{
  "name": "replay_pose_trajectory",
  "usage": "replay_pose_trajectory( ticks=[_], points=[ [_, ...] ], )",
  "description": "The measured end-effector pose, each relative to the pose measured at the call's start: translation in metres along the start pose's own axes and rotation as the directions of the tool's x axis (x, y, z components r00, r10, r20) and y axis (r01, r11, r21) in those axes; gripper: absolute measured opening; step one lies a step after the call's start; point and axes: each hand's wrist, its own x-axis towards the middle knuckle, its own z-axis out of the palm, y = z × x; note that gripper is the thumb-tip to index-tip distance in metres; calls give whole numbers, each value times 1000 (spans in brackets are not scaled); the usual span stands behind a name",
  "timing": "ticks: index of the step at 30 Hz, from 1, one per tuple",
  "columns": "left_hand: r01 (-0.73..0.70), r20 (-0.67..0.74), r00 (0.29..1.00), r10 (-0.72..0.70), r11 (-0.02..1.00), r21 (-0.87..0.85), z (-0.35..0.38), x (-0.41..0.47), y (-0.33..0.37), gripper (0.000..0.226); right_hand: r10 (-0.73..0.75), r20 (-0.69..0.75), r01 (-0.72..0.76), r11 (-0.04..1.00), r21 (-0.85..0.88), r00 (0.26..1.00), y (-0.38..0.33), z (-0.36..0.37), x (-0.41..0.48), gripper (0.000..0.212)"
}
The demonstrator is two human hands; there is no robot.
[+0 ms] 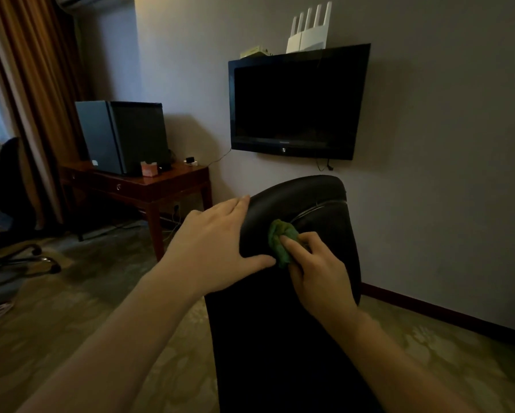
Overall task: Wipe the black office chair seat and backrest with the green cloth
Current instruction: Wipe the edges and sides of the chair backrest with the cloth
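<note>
The black office chair (318,204) stands in front of me, its padded backrest rising to a rounded top edge near the wall. My left hand (214,248) grips the left side of the backrest, fingers around its back edge and thumb across the front. My right hand (315,269) presses a bunched green cloth (280,239) against the upper backrest, just right of my left thumb. The seat is lost in the dark area below the backrest.
A wall-mounted black TV (295,102) hangs above the chair, with a white router (308,31) on top. A wooden desk (149,186) with a mini fridge (122,135) stands at left. Another dark chair (12,204) sits by the curtain (38,84). Patterned carpet covers the floor.
</note>
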Motion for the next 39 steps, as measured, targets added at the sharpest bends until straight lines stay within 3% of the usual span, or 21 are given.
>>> replay_pose_trajectory(
  ticks=[5,10,14,17,21,26,39],
  points=[
    [64,-56,997,-55,982,179,19,28,13,128,39,26,-35,990,-139,999,30,6,23,38],
    [109,-47,994,-101,967,228,40,60,26,134,298,38,-282,932,-226,954,75,-1,45,39],
    [152,-69,988,-138,955,256,61,87,31,137,188,30,-179,965,-190,982,71,-1,44,35],
    [169,-72,985,-155,947,272,74,108,36,138,139,61,-119,959,-255,988,76,4,40,41],
    [158,-70,987,-145,957,243,86,136,41,140,308,97,-253,894,-370,947,118,-14,52,48],
    [158,-53,987,-149,953,257,101,170,59,140,527,-13,-477,758,-444,849,177,-44,48,47],
    [-36,123,992,22,993,114,110,260,132,134,427,66,-379,856,-353,902,215,-125,-20,47]
  ],
)
